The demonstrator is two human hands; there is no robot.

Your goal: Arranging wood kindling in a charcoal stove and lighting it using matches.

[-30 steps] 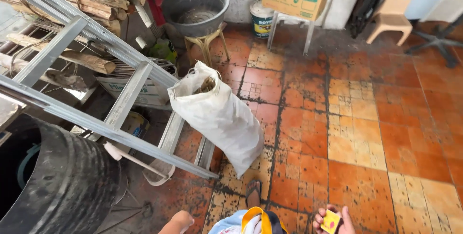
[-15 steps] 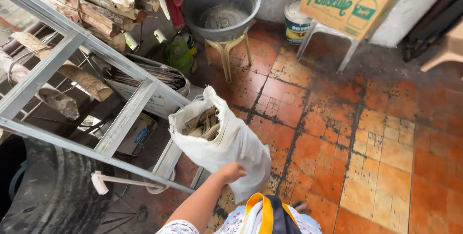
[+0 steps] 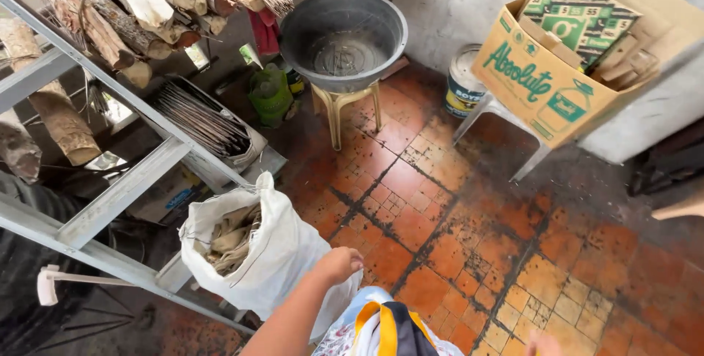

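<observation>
A white sack (image 3: 282,257) stands open on the tiled floor, filled with dry husks or wood scraps. My left hand (image 3: 339,264) reaches forward from the bottom edge, its fingers curled against the sack's right side; I cannot tell whether they pinch the cloth. Only a blurred sliver of my right hand (image 3: 543,343) shows at the bottom edge, and what it holds is out of view. A cloth bag with yellow and dark straps (image 3: 381,327) hangs in front of my body.
An aluminium ladder (image 3: 117,195) lies slanted left of the sack. Firewood (image 3: 125,11) is stacked at top left. A grey basin (image 3: 343,30) sits on a small stool (image 3: 337,107), with a green bottle (image 3: 270,92), a paint bucket (image 3: 463,81) and a cardboard box (image 3: 543,81) nearby.
My left arm has reached out from the bottom edge to the sack's side. My right hand with a small yellow thing has dropped nearly out of view. The view has moved closer.
</observation>
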